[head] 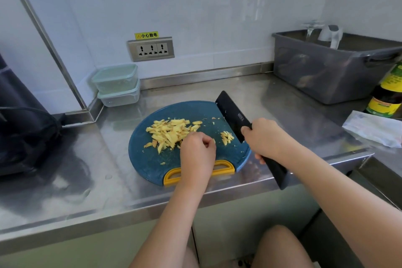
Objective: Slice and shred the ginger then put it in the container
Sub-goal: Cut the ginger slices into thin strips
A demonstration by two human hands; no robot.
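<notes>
A round blue cutting board (152, 159) with a yellow handle lies on the steel counter. A pile of yellow ginger shreds (169, 131) covers its middle, and a smaller heap of ginger strips (226, 137) lies to the right. My left hand (196, 152) hovers over the board between the two heaps, its fingers curled and pinching at a bit of ginger that is mostly hidden. My right hand (264, 137) grips the black cleaver (233, 114), whose blade is lifted and tilted above the board's right edge. Two stacked lidded containers (117, 85) stand in the back corner.
A grey plastic tub (326, 67) with a kettle and glass inside sits at the back right. Dark bottles (387, 98) and a white cloth (374, 128) lie at the right edge. A dark appliance (21, 128) stands at the left. A wall socket (151, 49) is behind.
</notes>
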